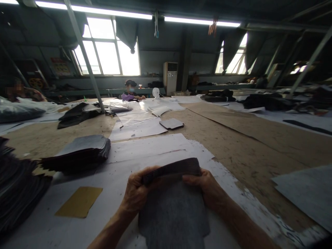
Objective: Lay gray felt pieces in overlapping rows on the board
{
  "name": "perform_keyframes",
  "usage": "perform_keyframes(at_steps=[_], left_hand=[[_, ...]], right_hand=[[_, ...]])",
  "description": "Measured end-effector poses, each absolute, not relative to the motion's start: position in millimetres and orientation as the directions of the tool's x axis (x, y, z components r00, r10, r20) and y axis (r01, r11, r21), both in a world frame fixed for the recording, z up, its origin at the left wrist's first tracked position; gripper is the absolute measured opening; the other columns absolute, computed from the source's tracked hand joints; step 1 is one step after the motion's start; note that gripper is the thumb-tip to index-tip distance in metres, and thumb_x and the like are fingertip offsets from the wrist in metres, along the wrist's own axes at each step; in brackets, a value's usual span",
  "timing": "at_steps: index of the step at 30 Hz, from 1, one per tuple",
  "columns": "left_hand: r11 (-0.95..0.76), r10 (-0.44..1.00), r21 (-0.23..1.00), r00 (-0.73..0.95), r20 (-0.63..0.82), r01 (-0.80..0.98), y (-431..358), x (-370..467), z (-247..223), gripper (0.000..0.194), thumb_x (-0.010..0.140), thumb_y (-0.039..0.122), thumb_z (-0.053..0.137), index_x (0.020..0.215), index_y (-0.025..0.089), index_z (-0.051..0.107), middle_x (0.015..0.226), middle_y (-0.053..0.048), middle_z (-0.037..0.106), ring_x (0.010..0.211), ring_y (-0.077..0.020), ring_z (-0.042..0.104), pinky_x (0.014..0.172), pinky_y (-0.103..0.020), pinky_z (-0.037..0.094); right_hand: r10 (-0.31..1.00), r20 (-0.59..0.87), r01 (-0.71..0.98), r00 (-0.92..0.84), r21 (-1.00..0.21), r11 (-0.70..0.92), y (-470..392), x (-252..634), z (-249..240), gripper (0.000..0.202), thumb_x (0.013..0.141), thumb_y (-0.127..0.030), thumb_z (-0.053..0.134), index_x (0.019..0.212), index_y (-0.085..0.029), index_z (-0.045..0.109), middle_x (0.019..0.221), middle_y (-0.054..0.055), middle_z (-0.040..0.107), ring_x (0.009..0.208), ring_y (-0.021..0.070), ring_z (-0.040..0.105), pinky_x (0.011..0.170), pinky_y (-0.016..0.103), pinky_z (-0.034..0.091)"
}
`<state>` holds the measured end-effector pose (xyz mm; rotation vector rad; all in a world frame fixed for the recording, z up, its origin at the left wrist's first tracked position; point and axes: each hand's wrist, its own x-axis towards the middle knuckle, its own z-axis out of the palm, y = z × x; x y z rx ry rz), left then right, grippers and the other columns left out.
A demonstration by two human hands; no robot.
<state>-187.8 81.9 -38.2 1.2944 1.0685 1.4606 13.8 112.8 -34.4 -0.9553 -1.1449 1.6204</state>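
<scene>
A stack of dark grey cut fabric pieces (176, 211) is held between my two hands over the white paper. My left hand (138, 188) grips its far left corner, the fingers wrapped behind it. At the far right corner my right hand (206, 186) pinches the stack, its thumb lying on the near face. The far edge is lifted and shows many thin layers; the near end reaches the bottom of the view. To the left lies a flat tan card (79, 202), apart from my hands.
A neat stack of dark pieces (80, 152) stands at left, beside a taller pile (19, 190). A smaller stack (171, 123) lies farther off. Grey sheet material (308, 193) lies at right. Across the table sits a person (129, 93) near a small white fan (156, 92). A pole (85, 58) rises at left.
</scene>
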Motion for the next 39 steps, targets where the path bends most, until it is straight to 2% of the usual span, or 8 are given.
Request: perform_keyframes(at_steps=[6,15,18,23,28,32,36,39], left_hand=[[0.140,0.990,0.861,0.099,-0.104,-0.489,81.3,-189.5,-34.9,0.040,0.057,0.025,0.073,0.095,0.014,0.066,0.078,-0.007,0.070,0.067,-0.0202,0.063,0.065,-0.030,0.049],[-0.133,0.991,0.975,-0.047,0.126,-0.177,81.3,-189.6,-38.7,0.019,0.060,0.020,0.073,0.079,0.019,0.071,0.073,0.002,0.068,0.068,-0.0113,0.058,0.064,-0.019,0.045],[-0.231,0.973,0.966,-0.012,0.231,-0.118,78.9,-191.2,-34.5,0.023,0.061,0.015,0.072,0.083,0.021,0.071,0.075,0.003,0.068,0.073,-0.0119,0.059,0.068,-0.018,0.044],[-0.002,0.999,0.903,0.039,0.021,-0.431,80.4,-190.4,-33.8,0.031,0.065,0.029,0.069,0.093,0.016,0.067,0.077,-0.005,0.070,0.070,-0.0186,0.063,0.066,-0.027,0.049],[0.023,0.999,0.924,-0.025,-0.036,-0.382,84.0,-187.1,-38.8,0.024,0.071,0.031,0.066,0.088,0.014,0.066,0.075,-0.004,0.069,0.064,-0.0153,0.061,0.061,-0.026,0.049],[-0.151,0.988,0.967,-0.067,0.140,-0.204,81.9,-188.9,-42.2,0.020,0.068,0.026,0.069,0.086,0.018,0.069,0.078,0.000,0.068,0.073,-0.0149,0.059,0.068,-0.022,0.047],[-0.166,0.984,0.960,-0.098,0.147,-0.225,79.5,-188.6,-42.9,0.017,0.068,0.027,0.069,0.083,0.018,0.069,0.075,0.001,0.068,0.070,-0.0141,0.058,0.067,-0.022,0.046],[0.042,0.999,0.899,0.040,-0.027,-0.436,78.8,-184.4,-40.3,0.022,0.070,0.033,0.066,0.084,0.016,0.067,0.074,-0.003,0.068,0.062,-0.0151,0.060,0.059,-0.026,0.048]], right_hand=[[0.839,0.516,0.177,-0.171,-0.822,0.541,101.8,10.7,-31.1,0.017,0.065,-0.023,0.069,0.083,-0.024,0.069,0.083,-0.001,0.069,0.077,0.0175,0.062,0.072,0.025,0.047],[0.930,-0.082,-0.308,-0.359,-0.930,-0.201,109.5,13.7,-30.6,0.033,0.060,-0.027,0.072,0.090,-0.017,0.063,0.079,0.004,0.068,0.064,0.0186,0.062,0.061,0.030,0.049],[0.980,0.067,-0.194,-0.189,-0.981,0.029,106.4,14.7,-32.0,0.023,0.058,-0.026,0.073,0.079,-0.019,0.067,0.072,0.000,0.068,0.062,0.0168,0.060,0.059,0.026,0.048],[0.872,0.471,0.144,-0.132,-0.861,0.487,99.6,13.6,-32.7,0.015,0.066,-0.024,0.068,0.081,-0.023,0.069,0.077,-0.002,0.068,0.069,0.0161,0.061,0.064,0.023,0.047],[0.983,0.092,-0.077,-0.159,-0.994,0.080,102.7,10.1,-27.8,0.024,0.060,-0.027,0.071,0.083,-0.020,0.066,0.072,-0.001,0.068,0.064,0.0170,0.061,0.058,0.026,0.049],[0.925,-0.202,-0.306,-0.322,-0.902,-0.303,105.2,10.5,-29.2,0.031,0.053,-0.022,0.074,0.083,-0.015,0.065,0.074,0.004,0.068,0.062,0.0203,0.062,0.059,0.032,0.050],[0.988,0.118,-0.061,-0.100,-0.992,0.112,99.2,11.8,-34.1,0.022,0.057,-0.027,0.073,0.076,-0.019,0.068,0.071,0.002,0.068,0.065,0.0211,0.061,0.062,0.032,0.049],[0.890,0.449,0.217,-0.081,-0.864,0.455,94.9,11.8,-33.7,0.017,0.065,-0.027,0.068,0.082,-0.024,0.069,0.082,0.000,0.068,0.077,0.0208,0.061,0.073,0.030,0.047]])
